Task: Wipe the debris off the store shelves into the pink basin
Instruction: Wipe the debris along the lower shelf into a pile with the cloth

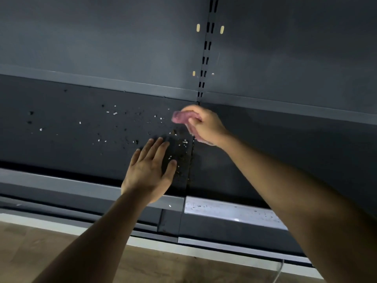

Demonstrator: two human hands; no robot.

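A dark grey store shelf (71,139) runs across the view, strewn with small white and dark bits of debris (114,113). A denser patch of debris (181,154) lies by the seam between two shelf panels. My right hand (206,125) is closed around a pink cloth (180,117) near the back of the shelf, right of the seam. My left hand (150,170) lies flat and open on the shelf near its front edge, fingers spread, just left of the dense patch. The pink basin is not in view.
The shelf's back panel (102,48) rises behind, with a slotted upright (207,50) at the seam. A grey front rail (61,186) edges the shelf; its right section (230,211) is lighter and speckled. Wooden floor (30,252) lies below.
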